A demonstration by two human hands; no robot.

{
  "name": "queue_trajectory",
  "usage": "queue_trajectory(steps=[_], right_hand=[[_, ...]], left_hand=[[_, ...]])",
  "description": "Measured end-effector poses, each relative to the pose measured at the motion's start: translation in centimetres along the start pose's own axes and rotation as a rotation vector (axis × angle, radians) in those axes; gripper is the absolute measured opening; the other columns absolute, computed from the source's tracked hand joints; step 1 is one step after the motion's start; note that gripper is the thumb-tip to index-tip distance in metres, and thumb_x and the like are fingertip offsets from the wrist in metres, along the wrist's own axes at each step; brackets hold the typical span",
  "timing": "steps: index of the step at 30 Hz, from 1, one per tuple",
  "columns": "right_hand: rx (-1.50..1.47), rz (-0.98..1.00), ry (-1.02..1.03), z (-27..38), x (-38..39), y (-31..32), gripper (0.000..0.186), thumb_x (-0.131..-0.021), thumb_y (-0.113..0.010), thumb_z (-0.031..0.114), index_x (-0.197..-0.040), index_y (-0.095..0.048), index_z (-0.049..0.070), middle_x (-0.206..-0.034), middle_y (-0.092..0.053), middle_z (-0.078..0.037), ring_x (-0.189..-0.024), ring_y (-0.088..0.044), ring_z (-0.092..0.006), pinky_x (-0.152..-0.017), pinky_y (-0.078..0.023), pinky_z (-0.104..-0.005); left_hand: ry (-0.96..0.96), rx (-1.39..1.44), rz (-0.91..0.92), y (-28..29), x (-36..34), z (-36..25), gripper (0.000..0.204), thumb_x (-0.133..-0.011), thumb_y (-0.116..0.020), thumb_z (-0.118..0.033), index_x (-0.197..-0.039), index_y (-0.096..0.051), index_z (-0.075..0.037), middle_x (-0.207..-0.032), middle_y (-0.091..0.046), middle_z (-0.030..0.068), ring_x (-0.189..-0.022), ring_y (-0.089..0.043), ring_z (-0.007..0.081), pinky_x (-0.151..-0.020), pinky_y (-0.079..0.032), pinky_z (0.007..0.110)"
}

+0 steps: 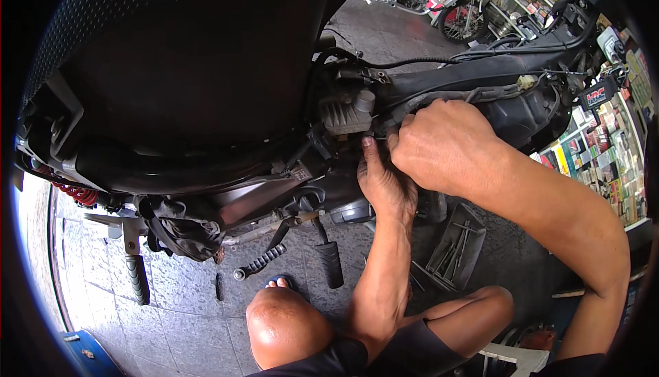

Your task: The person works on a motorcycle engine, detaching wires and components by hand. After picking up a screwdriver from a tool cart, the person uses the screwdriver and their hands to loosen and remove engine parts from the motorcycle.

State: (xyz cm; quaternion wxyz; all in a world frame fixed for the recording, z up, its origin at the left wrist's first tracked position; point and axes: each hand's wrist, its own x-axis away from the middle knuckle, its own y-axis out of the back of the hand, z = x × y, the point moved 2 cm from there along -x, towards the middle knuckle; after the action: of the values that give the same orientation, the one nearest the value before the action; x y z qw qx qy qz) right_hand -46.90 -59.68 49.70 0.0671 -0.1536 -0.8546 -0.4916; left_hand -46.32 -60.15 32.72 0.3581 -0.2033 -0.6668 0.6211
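A motorcycle with its covers off spans the view, its dark frame tube [439,75] bare on the right. My left hand [386,183] reaches up under a finned grey metal part [347,115], the thumb raised against its lower edge. The left fingers curl inward and are mostly hidden. Right beside it, my right hand [443,145] is closed like a fist, knuckles up, over the engine area. What either hand grips is hidden behind the fingers. Cables and a black hose [412,63] run just above both hands.
On the tiled floor by my right leg stands a grey tray [473,240] with several metal tools. Below the motorcycle jut a kick lever [261,260] and a black footrest [329,264]. A dark cloth [180,229] hangs at the left. Shelves of packages [611,164] line the right side.
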Motion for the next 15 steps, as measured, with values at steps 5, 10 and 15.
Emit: queue_trajectory(steps=[5, 10, 15], right_hand=[[0.042, -0.008, -0.019, 0.0, 0.5, -0.4, 0.013, -0.074, -0.066, 0.017, -0.074, -0.076, 0.009, -0.077, -0.073, -0.010, -0.076, -0.073, -0.0263, -0.061, -0.058, -0.0390], [0.028, -0.065, -0.030, 0.1, 0.9, -0.8, 0.013, -0.073, -0.067, 0.016, -0.075, -0.075, 0.007, -0.076, -0.072, -0.010, -0.073, -0.073, -0.0264, -0.059, -0.058, -0.0376], [0.022, -0.096, -0.052, 1.1, 1.2, -1.4, 0.015, -0.073, -0.066, 0.015, -0.078, -0.074, 0.004, -0.077, -0.072, -0.012, -0.070, -0.073, -0.0262, -0.057, -0.058, -0.0367]], left_hand=[[0.018, -0.007, -0.025, -0.6, 0.4, -0.1, 0.039, -0.103, -0.050, -0.036, -0.113, -0.056, 0.002, -0.105, -0.066, 0.0143, -0.097, -0.068, 0.0257, -0.082, -0.058, 0.040], [0.069, -0.044, -0.062, -0.7, 0.1, -0.3, 0.043, -0.101, -0.053, -0.039, -0.111, -0.057, 0.003, -0.104, -0.066, 0.0146, -0.094, -0.068, 0.0244, -0.081, -0.057, 0.038], [0.080, -0.066, -0.067, -1.4, 0.4, -0.6, 0.048, -0.099, -0.054, -0.044, -0.106, -0.061, 0.004, -0.102, -0.067, 0.0145, -0.092, -0.067, 0.0222, -0.079, -0.056, 0.034]])
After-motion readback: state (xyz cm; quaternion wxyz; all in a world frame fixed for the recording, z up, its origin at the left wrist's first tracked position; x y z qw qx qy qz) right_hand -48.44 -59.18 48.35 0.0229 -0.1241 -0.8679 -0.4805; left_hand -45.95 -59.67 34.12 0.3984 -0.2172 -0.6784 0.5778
